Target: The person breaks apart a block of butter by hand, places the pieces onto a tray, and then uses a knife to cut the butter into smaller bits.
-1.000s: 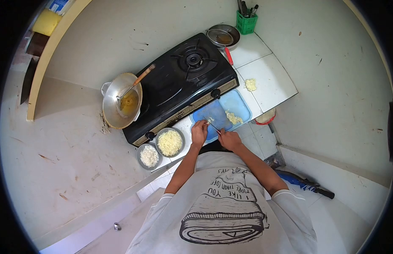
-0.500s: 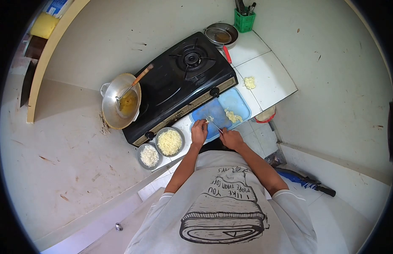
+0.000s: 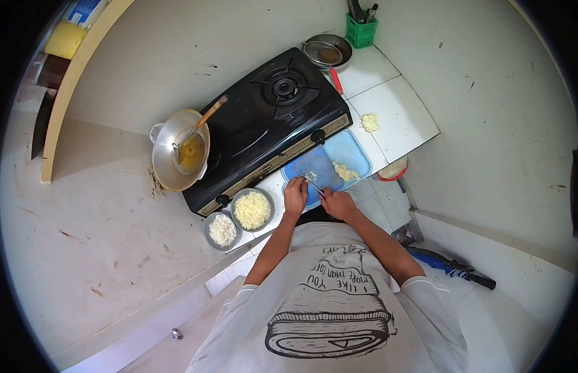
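Note:
My right hand (image 3: 338, 204) is closed around the handle of a knife (image 3: 314, 185). Its thin blade points up and left across the blue tray-like board (image 3: 361, 163). My left hand (image 3: 295, 196) rests at the board's near left, fingertips pinched by the blade on a small pale piece of food that is mostly hidden. A few pale cut bits (image 3: 311, 175) lie just past those fingertips. To the right on the same board sits a small heap of pale yellow shreds (image 3: 345, 171).
Left of the board stand a bowl of yellowish shreds (image 3: 252, 209) and a bowl of whiter pieces (image 3: 222, 230). Behind is a black gas stove (image 3: 251, 133) with a wok (image 3: 171, 163) of oil. A strainer with a red handle (image 3: 336, 81) lies on a pan near a green basket (image 3: 361, 32).
The knife blade has shifted slightly up and left, nearer my left fingertips. The whole view has moved a little; both hands stay over the board.

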`<state>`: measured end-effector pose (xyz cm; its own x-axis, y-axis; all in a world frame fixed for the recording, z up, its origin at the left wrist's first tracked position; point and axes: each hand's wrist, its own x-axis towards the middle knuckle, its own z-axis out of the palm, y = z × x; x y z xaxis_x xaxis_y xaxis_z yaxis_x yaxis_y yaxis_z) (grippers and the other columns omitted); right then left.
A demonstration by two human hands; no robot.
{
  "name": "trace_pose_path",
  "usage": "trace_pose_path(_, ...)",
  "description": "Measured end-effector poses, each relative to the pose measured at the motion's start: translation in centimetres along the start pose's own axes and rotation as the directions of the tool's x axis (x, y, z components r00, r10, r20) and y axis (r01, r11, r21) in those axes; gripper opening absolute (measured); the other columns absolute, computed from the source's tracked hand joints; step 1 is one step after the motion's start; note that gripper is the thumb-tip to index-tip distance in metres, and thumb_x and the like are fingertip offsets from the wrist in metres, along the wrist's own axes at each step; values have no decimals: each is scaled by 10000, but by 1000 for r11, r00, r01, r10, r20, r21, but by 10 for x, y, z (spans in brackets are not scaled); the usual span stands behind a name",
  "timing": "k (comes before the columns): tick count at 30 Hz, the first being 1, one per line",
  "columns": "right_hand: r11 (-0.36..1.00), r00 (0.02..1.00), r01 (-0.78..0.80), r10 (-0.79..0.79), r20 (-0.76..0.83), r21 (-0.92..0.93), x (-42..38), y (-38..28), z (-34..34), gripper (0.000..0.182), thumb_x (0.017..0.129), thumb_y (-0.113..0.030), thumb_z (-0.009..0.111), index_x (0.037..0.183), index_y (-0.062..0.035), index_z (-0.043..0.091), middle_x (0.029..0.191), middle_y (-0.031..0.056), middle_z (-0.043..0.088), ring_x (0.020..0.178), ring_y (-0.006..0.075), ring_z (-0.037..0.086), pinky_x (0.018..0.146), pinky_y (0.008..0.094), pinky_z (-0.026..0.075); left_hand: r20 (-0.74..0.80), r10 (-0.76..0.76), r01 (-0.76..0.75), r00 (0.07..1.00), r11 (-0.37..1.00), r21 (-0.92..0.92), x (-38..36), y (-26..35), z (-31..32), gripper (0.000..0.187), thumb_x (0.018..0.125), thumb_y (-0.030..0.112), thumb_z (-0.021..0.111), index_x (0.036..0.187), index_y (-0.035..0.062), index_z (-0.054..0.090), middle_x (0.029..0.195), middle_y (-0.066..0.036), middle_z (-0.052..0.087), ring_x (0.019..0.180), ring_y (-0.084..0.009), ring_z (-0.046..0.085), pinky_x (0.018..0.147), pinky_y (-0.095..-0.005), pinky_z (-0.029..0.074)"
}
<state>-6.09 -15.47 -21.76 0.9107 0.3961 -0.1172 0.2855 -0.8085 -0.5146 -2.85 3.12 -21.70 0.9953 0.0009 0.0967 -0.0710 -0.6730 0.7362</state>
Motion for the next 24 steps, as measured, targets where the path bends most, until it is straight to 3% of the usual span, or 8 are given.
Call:
trace_pose_path(11,999,999,-9,8,-31,-50,5,-1,6,336,961,-314,575,933,21,569,647,214,667,601,381,694,552,488,563,-41,38,-38,998,999,-12,-1,-7,5,84,893,50,667,942,-5,707,877,-202,672,813,-389,655,736,-449,523)
trace_pose_path(19,997,997,-42,47,64,-68,-4,0,-3,325,974,-311,556,933,11,575,670,198,684,620,374,706,619,508,573,-60,-18,14,998,997,-76,-1,4,2,74,877,12,671,937,-13,706,869,-194,693,790,-337,684,730,-419,542)
trace_pose_path(24,997,998,-62,63,24,-38,4,-2,4,329,977,-307,546,937,17,581,665,207,676,620,387,698,599,512,565,-51,104,-106,993,994,-30,-4,-3,3,109,886,5,653,987,-7,693,903,-195,682,834,-363,666,752,-434,535)
